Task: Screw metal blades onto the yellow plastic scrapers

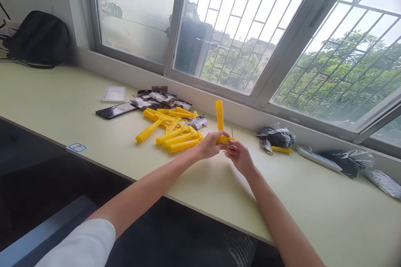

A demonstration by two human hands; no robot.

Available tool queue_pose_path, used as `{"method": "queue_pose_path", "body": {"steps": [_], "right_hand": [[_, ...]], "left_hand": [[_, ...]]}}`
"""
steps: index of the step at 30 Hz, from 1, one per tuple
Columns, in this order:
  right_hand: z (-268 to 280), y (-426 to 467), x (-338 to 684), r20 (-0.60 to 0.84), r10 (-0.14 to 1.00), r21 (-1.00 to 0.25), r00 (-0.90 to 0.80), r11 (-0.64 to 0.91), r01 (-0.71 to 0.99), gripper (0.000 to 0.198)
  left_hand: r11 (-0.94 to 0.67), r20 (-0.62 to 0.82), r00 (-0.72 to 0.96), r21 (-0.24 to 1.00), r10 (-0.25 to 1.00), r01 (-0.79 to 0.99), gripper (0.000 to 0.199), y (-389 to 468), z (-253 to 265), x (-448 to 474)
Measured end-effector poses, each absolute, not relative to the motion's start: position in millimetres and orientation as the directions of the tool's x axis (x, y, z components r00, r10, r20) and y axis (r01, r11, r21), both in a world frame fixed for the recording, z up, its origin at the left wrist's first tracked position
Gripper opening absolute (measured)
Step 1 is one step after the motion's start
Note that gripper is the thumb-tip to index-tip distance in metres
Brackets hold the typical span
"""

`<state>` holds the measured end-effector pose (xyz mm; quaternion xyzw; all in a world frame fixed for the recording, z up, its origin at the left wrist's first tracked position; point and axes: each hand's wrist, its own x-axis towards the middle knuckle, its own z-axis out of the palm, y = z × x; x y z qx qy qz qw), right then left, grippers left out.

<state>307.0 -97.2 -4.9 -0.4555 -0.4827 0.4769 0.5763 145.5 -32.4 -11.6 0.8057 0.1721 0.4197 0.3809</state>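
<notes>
My left hand is closed around the head end of a yellow plastic tool, whose thick round handle points upward. Close beside it, my right hand has its fingers pinched together at the tool's lower end. A thin dark strip stands up just above the right fingertips; what those fingers pinch is too small to make out. To the left of my hands lies a heap of similar yellow tools with round handles and flat, wider heads.
Small packets are piled behind the heap, near a black phone and a clear flat case. Rightward along the window lie a bagged black bundle, a power strip and another plastic bag. A black backpack sits far left.
</notes>
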Motion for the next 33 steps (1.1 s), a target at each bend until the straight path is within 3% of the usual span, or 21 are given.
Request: {"method": "queue_pose_path", "body": {"steps": [3,6,9,12,16,20,24,33], "right_hand": [[-1.7,-98.1,304.4,0.132,0.988,-0.983,0.081,0.141,-0.120,0.035],[5.4,-101.7,298.6,0.186,0.977,-0.976,0.100,0.195,-0.096,0.038],[12.3,-107.8,289.5,0.264,0.958,-0.958,0.116,0.274,-0.084,0.047],[12.7,-113.0,280.2,0.363,0.921,-0.931,0.143,0.365,0.012,0.045],[6.8,-116.7,270.5,0.537,0.804,-0.837,0.256,0.467,0.286,0.037],[4.3,-119.0,264.3,0.694,0.676,-0.694,0.249,0.536,0.481,0.031],[7.4,-118.2,265.7,0.734,0.628,-0.651,0.257,0.545,0.527,0.032],[19.0,-122.5,288.7,0.675,0.659,-0.717,0.332,0.481,0.504,0.030]], "left_hand": [[-0.522,0.486,0.574,0.845,0.659,-0.115,0.038,-33.4,-11.5,148.7],[-0.258,0.354,0.541,0.934,0.763,-0.247,0.051,-32.6,-6.5,147.4],[0.038,0.250,0.577,0.897,0.777,-0.439,0.053,-29.4,2.6,138.9],[0.217,0.226,0.663,0.828,0.714,-0.516,0.050,-25.6,11.8,125.7],[0.259,0.220,0.711,0.827,0.668,-0.499,0.062,-25.3,19.8,113.2],[0.250,0.157,0.749,0.882,0.644,-0.400,0.069,-25.6,18.2,114.4],[0.268,0.099,0.783,0.907,0.613,-0.324,0.068,-21.5,11.8,118.7],[0.310,0.043,0.804,0.909,0.592,-0.277,0.069,-21.3,13.8,114.4]]}}
